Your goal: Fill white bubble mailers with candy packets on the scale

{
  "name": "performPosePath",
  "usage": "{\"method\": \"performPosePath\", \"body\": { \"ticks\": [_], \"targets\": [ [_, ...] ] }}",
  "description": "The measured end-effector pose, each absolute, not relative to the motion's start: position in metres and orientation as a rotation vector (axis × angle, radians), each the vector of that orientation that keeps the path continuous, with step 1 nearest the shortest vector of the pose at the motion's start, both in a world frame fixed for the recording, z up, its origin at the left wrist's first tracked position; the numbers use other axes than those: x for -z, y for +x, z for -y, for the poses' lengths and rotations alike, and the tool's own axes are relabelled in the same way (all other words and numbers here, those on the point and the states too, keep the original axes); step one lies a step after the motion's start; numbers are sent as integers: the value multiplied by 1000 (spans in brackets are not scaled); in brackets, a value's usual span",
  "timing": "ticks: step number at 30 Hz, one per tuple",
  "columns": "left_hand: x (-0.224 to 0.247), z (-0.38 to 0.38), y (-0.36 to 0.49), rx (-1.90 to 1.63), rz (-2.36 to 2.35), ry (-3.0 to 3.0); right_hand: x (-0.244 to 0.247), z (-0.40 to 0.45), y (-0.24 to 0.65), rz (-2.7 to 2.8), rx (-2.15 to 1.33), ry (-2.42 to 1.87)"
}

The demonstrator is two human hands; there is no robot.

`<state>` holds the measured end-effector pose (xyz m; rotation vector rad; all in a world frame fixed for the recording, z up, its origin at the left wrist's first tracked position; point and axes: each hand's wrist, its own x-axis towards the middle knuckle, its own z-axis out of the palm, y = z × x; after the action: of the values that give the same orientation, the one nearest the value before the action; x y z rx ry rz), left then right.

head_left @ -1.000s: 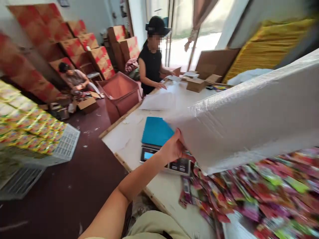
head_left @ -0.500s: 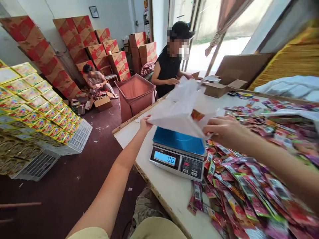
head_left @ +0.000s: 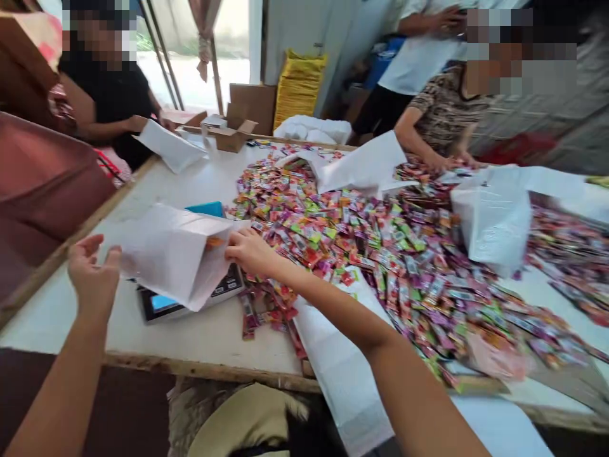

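A white plastic bag lies on its side over the digital scale, its mouth gaping to the right. A little orange shows inside it. My right hand has its fingers closed on the edge of the bag's mouth. At the other end, my left hand is open, fingers spread, just beside the bag's bottom. Most of the scale's blue plate and part of its display are covered by the bag. Right of the scale spreads a big heap of small colourful packets.
More white bags lie among the packets, one upright bag at right and one flat bag over the near table edge. Co-workers stand at far left and far right. An open carton and yellow stack are at the back.
My view has swung to the right. The bag has come down lower onto the scale, and my left hand has let go of its corner. My right hand stays at its mouth.
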<state>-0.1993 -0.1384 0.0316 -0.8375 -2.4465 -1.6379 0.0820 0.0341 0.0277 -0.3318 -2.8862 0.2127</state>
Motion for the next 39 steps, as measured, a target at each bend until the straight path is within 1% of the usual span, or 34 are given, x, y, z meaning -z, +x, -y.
{"method": "performPosePath", "body": {
  "ticks": [4, 7, 9, 12, 17, 23, 28, 31, 37, 39],
  "targets": [
    [-34, 130, -126, 1144, 2269, -1709, -10, -34, 84, 2888, -252, -347],
    [-30, 115, -83, 771, 2189, -1872, 0, -30, 89, 2880, -284, -371],
    [-25, 107, -73, 687, 2228, -1840, 6, -27, 91, 2877, -284, -397],
    [-24, 99, -76, 719, 2247, -1807, 16, -21, 92, 2851, -253, -447],
    [-41, 94, -87, 786, 2231, -1760, 29, -4, 88, 2727, -156, -518],
    [-59, 89, -97, 820, 2196, -1712, 28, -2, 95, 2750, -302, -544],
    [-63, 89, -108, 936, 2151, -1693, 18, -12, 102, 2698, -368, -570],
    [-64, 94, -110, 938, 2121, -1682, 15, -9, 103, 2721, -421, -553],
    [-63, 113, -105, 875, 2177, -1726, 9, 2, 93, 2598, -741, -546],
    [-61, 118, -102, 870, 2180, -1732, 5, 4, 81, 2567, -794, -559]
  ]
}}
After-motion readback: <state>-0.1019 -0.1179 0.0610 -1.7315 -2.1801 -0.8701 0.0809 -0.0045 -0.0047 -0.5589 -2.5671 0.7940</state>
